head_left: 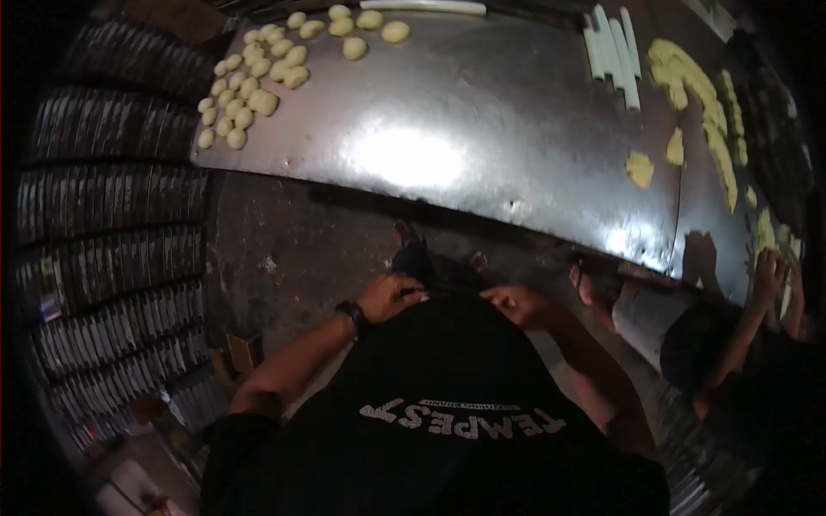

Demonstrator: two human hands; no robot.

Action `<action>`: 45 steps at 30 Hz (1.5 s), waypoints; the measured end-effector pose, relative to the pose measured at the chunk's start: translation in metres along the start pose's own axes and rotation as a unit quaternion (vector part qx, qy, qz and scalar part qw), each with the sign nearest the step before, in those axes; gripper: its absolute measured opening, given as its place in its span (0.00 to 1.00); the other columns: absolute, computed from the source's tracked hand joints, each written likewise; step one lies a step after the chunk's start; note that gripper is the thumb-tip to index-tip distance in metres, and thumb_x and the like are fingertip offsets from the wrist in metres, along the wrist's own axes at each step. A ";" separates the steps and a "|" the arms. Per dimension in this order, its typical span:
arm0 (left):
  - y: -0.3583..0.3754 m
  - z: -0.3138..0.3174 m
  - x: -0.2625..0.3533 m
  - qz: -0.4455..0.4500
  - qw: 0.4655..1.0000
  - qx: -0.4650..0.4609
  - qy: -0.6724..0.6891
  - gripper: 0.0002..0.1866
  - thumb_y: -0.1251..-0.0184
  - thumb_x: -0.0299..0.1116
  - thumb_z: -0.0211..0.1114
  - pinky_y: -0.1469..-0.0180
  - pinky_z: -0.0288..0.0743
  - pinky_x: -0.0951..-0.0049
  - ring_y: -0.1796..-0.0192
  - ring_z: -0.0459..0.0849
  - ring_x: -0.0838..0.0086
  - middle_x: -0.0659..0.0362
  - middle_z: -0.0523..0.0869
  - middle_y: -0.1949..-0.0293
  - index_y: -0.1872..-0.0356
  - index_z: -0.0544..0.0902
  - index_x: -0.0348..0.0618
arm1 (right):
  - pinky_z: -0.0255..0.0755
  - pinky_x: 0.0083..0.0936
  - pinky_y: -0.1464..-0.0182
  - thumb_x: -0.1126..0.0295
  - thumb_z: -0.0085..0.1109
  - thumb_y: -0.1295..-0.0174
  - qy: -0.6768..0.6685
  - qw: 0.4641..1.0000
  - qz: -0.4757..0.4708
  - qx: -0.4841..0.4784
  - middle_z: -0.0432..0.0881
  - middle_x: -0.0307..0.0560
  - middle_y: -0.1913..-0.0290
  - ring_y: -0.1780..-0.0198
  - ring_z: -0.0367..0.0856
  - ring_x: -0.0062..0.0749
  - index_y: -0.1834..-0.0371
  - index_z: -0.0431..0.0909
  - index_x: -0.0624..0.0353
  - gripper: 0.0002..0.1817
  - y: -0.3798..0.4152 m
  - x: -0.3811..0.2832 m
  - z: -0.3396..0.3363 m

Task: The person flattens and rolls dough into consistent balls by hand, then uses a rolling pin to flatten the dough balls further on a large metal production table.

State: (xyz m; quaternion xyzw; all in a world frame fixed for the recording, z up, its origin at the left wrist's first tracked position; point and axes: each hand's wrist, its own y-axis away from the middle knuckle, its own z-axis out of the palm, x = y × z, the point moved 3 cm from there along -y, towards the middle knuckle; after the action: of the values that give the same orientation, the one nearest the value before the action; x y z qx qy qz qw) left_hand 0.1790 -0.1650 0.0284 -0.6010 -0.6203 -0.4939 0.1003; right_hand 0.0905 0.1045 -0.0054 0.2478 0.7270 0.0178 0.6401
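My left hand (391,297) and my right hand (514,303) are both pressed against the front of my black shirt (447,404) at waist height, fingers curled on the fabric. A black watch sits on my left wrist. Ahead lies a shiny metal table (447,129). Several pale dough balls (249,82) are grouped at its far left corner, well out of reach of both hands.
White sticks (613,53) and strips of yellow dough (701,103) lie at the table's right. Another person's hand (770,273) works at the right edge. Racks of stacked dark trays (112,215) fill the left side. The dark floor (292,258) lies between me and the table.
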 end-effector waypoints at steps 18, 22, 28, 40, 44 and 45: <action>-0.046 -0.009 0.027 0.254 0.961 0.006 -0.106 0.11 0.41 0.29 0.61 0.54 0.74 0.58 0.54 0.79 0.56 0.54 0.77 0.60 0.58 0.80 0.41 | 0.76 0.36 0.55 0.63 0.56 0.39 0.086 0.989 0.120 0.018 0.84 0.53 0.58 0.55 0.83 0.46 0.55 0.81 0.58 0.14 0.080 0.024 -0.044; -0.051 -0.008 0.025 0.282 0.955 0.007 -0.090 0.09 0.41 0.27 0.59 0.55 0.75 0.60 0.53 0.79 0.57 0.54 0.77 0.59 0.58 0.79 0.41 | 0.75 0.35 0.54 0.63 0.58 0.40 0.067 0.985 0.155 0.014 0.84 0.53 0.58 0.55 0.83 0.45 0.55 0.81 0.58 0.14 0.081 0.021 -0.048; -0.036 -0.009 0.007 0.248 0.967 0.049 -0.031 0.15 0.40 0.24 0.56 0.50 0.73 0.60 0.48 0.78 0.58 0.54 0.77 0.52 0.51 0.79 0.45 | 0.75 0.34 0.53 0.63 0.59 0.41 0.050 0.982 0.181 0.012 0.84 0.52 0.56 0.54 0.83 0.43 0.53 0.81 0.58 0.15 0.081 0.020 -0.046; 0.118 0.041 -0.029 -0.158 0.977 0.140 -0.015 0.23 0.32 0.38 0.56 0.35 0.65 0.54 0.33 0.69 0.55 0.53 0.64 0.30 0.36 0.71 0.52 | 0.74 0.31 0.52 0.63 0.63 0.44 -0.022 0.975 0.218 -0.022 0.84 0.51 0.54 0.53 0.83 0.39 0.51 0.80 0.58 0.18 0.077 0.013 -0.037; 0.126 0.056 -0.056 -0.134 0.957 0.213 0.142 0.19 0.28 0.40 0.54 0.35 0.67 0.58 0.34 0.71 0.56 0.51 0.66 0.32 0.40 0.76 0.49 | 0.74 0.30 0.52 0.64 0.64 0.44 -0.036 0.980 0.192 -0.034 0.84 0.50 0.53 0.53 0.83 0.36 0.50 0.80 0.58 0.19 0.074 0.009 -0.019; 0.129 0.053 -0.060 -0.111 0.958 0.220 0.147 0.18 0.28 0.40 0.55 0.35 0.68 0.59 0.35 0.72 0.57 0.51 0.68 0.33 0.41 0.78 0.48 | 0.74 0.30 0.53 0.63 0.65 0.44 -0.024 0.982 0.186 -0.020 0.84 0.50 0.53 0.53 0.83 0.35 0.50 0.80 0.58 0.19 0.078 0.011 -0.014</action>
State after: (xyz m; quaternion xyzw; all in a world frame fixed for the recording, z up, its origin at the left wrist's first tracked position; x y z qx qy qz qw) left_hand 0.3280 -0.1916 0.0225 -0.4123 -0.7547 -0.4362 0.2648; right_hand 0.1028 0.1808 0.0138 0.3659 0.6523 0.1452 0.6477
